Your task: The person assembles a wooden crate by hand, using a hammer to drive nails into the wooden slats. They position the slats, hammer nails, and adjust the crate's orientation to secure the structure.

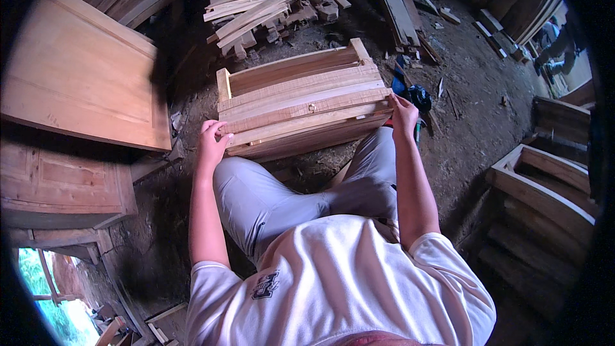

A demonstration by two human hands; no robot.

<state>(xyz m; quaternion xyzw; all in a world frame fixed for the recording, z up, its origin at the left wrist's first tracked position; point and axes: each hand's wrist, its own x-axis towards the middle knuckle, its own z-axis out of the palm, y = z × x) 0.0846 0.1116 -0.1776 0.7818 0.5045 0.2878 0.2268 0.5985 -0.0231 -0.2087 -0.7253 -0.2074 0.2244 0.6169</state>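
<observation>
In front of my knees lies a box-like wooden frame [240, 83] with posts at its far corners. Boards run lengthwise across its top, and a slat with a small knot [275, 116] lies along the near side. My left hand [211, 144] pinches the left end of this slat, thumb toward me and fingers bent over it. At the opposite end my right hand [403, 115] has its thumb and fingers closed on the slat's corner. A paler strip [301, 126] runs just below the slat, on the side nearest me.
Loose sticks [250, 16] are piled beyond the frame. A dark blue tool [419, 97] lies by my right hand. Large wooden panels [83, 70] stand at left, and a curved wooden frame [544, 179] at right. Another person [557, 48] is partly visible at far right.
</observation>
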